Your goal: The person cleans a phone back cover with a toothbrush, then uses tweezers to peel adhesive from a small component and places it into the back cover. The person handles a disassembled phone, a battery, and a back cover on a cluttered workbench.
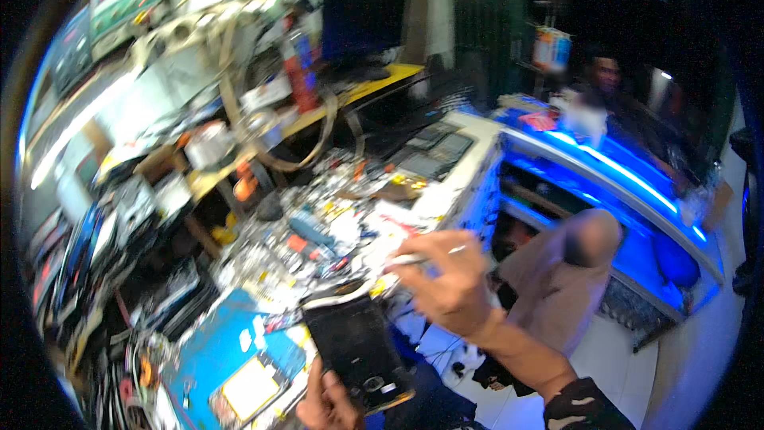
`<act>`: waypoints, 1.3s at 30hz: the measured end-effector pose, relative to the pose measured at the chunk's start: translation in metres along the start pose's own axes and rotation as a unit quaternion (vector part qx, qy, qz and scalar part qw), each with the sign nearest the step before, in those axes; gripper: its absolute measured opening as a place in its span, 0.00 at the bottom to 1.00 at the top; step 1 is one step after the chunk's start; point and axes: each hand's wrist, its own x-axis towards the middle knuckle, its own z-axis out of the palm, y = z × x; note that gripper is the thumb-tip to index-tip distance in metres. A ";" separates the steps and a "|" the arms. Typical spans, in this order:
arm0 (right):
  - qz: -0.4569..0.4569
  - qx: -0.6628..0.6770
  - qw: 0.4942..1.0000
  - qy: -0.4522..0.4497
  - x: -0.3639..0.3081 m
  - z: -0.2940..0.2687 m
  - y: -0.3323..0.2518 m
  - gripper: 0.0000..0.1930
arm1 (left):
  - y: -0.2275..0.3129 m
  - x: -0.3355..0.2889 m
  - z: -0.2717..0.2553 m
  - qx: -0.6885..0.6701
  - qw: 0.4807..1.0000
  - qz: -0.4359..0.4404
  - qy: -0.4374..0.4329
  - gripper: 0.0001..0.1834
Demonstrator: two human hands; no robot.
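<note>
The fingers of the right hand (450, 279) are drawn together, pinching a thin, pale, rod-like tool (410, 259) whose tip is too blurred to make out; the hand is raised above and to the right of the work. The fingers of the left hand (326, 404) grip the lower left edge of a flat, black, rectangular phone-like device (350, 338), thumb and fingertips close against its side, and the device is tilted over the near edge of the desk, with the pale tool apart from it. A patterned camouflage sleeve (585, 408) covers the right forearm. Just left of the device lies a bright blue work mat (199, 354), bearing a white rectangular panel with a yellowish edge (251, 388). Beyond these, a dense heap of small, mixed, mostly white and silver parts (318, 223) covers the desk, with flat grey rectangular panels (434, 151) at its far end. Farther back, a dark flat-screen monitor (362, 20) stands over a yellow-edged shelf (390, 76). To the right, a person in beige clothing (549, 291) is beside a blue-lit glass display counter (605, 167), with another person (609, 76) behind it.
</note>
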 end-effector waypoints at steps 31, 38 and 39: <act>0.102 0.162 0.976 -0.105 -0.016 -0.002 -0.014 0.17 | 0.002 0.013 -0.025 -0.051 0.992 0.113 0.016 0.19; -0.023 0.115 0.978 -0.173 -0.012 -0.004 -0.034 0.11 | -0.002 0.022 -0.027 -0.093 0.994 0.052 0.040 0.19; -0.046 0.132 0.975 -0.171 -0.013 -0.001 -0.038 0.09 | -0.003 0.023 -0.027 -0.086 0.994 0.050 0.046 0.19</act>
